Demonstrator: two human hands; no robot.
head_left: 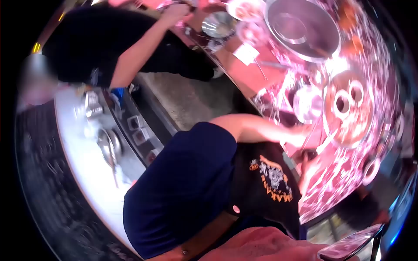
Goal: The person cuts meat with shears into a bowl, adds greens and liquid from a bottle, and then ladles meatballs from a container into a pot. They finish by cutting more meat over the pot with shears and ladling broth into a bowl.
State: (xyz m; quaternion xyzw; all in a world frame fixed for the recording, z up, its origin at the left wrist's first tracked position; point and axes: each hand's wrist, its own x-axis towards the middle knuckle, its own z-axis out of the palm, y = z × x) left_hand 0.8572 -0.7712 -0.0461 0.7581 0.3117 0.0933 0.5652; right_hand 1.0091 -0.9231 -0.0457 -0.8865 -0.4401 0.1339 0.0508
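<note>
By the left hand (312, 134) and right hand (305, 170) (openness and grip too blurred to tell), a pale utensil (326, 144) looks light, stiff; hold its near end.

A pink-lit tabletop (322, 195) was streaked with white glare, while a pale counter (78, 135) at frame left was washed out and the floor (187, 100) between was dimmed. Detail was softened by blur; edges were bowed and blackened.

Wide, sideways-tilted head view, downward
</note>
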